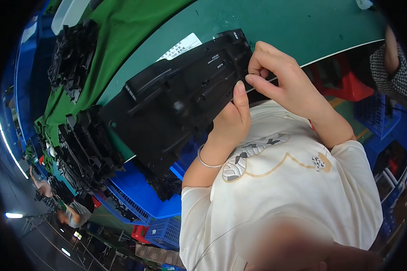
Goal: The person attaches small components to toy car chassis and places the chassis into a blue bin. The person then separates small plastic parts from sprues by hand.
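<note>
Green tabletop (280, 22) is seen beyond the fingers. Black panel (160, 108) is clamped along its near edge by the left hand (232, 121) — for steadiness, apparently; its end is met by right-hand (285, 79) fingertips — whether closed on it cannot be told.

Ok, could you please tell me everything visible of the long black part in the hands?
The long black part is moulded and looks like plastic, with raised ribs, recesses and small holes, one near its left end. Fine pale print marks its right half. It is held slantwise across the near edge of the green table. The left hand holds its near side, thumb by the edge; the right hand has its fingers at the right end.
</note>
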Demonstrator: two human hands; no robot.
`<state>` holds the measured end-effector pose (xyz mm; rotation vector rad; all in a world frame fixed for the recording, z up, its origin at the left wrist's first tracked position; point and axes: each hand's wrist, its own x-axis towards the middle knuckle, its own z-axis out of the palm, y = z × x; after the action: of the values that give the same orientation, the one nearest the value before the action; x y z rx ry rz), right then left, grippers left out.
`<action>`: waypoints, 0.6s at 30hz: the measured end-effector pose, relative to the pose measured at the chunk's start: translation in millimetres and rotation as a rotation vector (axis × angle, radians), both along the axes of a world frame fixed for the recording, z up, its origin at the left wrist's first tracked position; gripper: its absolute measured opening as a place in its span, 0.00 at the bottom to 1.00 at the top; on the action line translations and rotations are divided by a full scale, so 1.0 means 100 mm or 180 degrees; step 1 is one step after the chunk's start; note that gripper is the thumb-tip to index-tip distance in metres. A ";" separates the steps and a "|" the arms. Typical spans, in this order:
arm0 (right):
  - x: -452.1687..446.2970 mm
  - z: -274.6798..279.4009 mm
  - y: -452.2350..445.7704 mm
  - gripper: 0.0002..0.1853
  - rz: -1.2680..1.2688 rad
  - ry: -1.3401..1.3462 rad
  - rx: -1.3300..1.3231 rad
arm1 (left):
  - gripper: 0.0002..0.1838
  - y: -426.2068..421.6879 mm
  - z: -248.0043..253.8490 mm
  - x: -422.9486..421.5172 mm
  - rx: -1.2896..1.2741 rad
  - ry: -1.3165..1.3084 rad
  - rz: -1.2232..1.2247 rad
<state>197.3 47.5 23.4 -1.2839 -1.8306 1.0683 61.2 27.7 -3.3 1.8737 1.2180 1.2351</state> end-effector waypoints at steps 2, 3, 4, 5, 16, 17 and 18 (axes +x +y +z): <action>0.01 0.00 0.00 0.08 0.0000 -0.0038 0.0027 | 0.14 0.02 0.00 0.00 0.0007 0.0048 0.0010; 0.02 0.00 0.00 0.07 0.0019 -0.0025 0.0016 | 0.13 0.02 0.01 0.00 -0.0020 0.0053 0.0025; 0.03 0.00 0.00 0.07 0.0039 -0.0013 0.0006 | 0.13 0.02 0.01 0.00 -0.0044 0.0057 0.0041; 0.04 0.00 0.00 0.07 0.0061 0.0001 -0.0002 | 0.13 0.00 0.01 0.00 -0.0088 0.0043 0.0066; 0.15 0.20 0.04 0.10 -0.0485 0.1531 -0.0383 | 0.12 -0.23 0.28 0.02 0.0484 0.0567 0.0008; 0.14 0.22 0.03 0.10 -0.0478 0.1525 -0.0403 | 0.13 -0.24 0.29 0.02 0.0490 0.0615 -0.0016; 0.14 0.24 0.02 0.10 -0.0469 0.1520 -0.0431 | 0.13 -0.25 0.30 0.01 0.0490 0.0665 -0.0037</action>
<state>211.3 49.2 47.8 -1.0994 -1.3081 1.3014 62.1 3.1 26.4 2.1645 1.2466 1.1791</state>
